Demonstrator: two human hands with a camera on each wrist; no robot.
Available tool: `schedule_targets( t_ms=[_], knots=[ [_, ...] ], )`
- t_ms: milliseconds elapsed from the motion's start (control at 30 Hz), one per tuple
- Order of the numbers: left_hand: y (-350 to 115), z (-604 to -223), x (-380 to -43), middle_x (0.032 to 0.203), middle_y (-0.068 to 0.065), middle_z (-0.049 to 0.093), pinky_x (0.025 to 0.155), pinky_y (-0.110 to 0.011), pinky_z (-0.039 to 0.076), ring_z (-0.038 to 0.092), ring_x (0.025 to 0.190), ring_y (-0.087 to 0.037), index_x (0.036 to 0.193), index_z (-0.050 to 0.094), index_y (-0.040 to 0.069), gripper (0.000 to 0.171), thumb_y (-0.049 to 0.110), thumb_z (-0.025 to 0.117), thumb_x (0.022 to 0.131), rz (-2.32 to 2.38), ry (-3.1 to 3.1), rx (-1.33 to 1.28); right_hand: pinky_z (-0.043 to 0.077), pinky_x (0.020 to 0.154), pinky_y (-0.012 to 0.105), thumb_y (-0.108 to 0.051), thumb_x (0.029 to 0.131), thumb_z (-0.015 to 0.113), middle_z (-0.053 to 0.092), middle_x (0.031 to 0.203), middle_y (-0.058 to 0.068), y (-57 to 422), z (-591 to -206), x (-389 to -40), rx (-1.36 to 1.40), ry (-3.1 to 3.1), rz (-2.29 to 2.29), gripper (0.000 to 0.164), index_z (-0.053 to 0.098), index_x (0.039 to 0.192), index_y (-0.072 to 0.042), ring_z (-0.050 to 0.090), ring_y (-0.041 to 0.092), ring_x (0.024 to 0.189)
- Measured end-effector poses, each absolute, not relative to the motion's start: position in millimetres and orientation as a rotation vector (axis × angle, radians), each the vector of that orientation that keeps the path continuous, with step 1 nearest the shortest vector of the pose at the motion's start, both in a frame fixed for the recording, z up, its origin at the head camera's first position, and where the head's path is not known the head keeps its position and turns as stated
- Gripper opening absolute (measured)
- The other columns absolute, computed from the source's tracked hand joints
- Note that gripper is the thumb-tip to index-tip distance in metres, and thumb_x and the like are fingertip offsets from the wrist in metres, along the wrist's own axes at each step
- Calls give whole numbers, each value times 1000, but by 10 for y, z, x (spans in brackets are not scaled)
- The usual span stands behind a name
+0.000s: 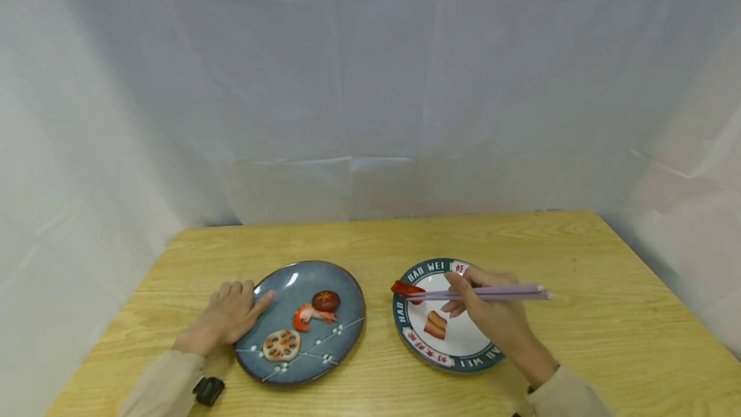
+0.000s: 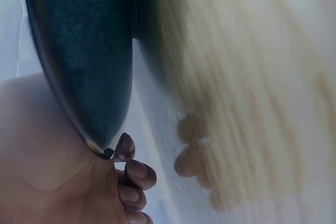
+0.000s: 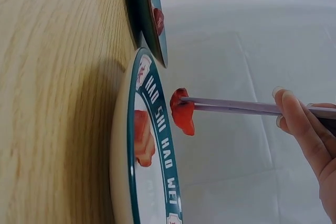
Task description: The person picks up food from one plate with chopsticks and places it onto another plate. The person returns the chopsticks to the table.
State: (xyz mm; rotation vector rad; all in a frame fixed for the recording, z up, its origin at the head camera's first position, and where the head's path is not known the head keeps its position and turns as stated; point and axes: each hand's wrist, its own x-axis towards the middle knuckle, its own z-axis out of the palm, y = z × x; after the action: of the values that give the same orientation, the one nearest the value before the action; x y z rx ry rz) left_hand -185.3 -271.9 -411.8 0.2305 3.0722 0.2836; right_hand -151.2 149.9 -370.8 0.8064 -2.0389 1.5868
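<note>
My right hand holds a pair of light purple chopsticks. Their tips pinch a glossy red food piece, raised above the rim of the white plate with a green lettered border. A layered meat slice lies on that plate. At the left, my left hand grips the edge of the blue-grey plate, thumb over the rim and fingers outside it. On this plate are a lotus root slice, a shrimp and a brown mushroom cap.
Both plates stand side by side on a wooden table, a narrow strip of wood between them. Pale cloth hangs behind the table and at its sides. A small black object shows at the left wrist.
</note>
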Motion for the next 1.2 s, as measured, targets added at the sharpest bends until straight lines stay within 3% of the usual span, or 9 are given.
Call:
schedule_targets(
  t_ms=[467,667,1200],
  knots=[
    [-2724,-4133,-1854,103,-29,53,85,-62,35,48,99,-46,110,49,-11,64,51,34,102,288,3075,230,50,42,28,13,90,55,66,62,11,1265,-3681,-1556,922,-1980,1599,27,58,66,2,65,18,49],
    [-2727,-4131,-1855,103,-28,53,85,-62,34,47,99,-46,110,49,-10,64,51,34,102,288,3073,229,49,42,25,11,90,57,66,61,10,1170,-3680,-1583,947,-1967,1560,29,58,65,-2,65,14,49],
    [-2723,-4116,-1851,104,-29,53,86,-63,34,48,100,-47,113,48,-12,65,51,34,102,292,3068,239,50,44,24,11,91,57,67,62,9,883,-3697,-1668,1030,-1907,1634,19,62,74,4,65,16,49]
  ],
)
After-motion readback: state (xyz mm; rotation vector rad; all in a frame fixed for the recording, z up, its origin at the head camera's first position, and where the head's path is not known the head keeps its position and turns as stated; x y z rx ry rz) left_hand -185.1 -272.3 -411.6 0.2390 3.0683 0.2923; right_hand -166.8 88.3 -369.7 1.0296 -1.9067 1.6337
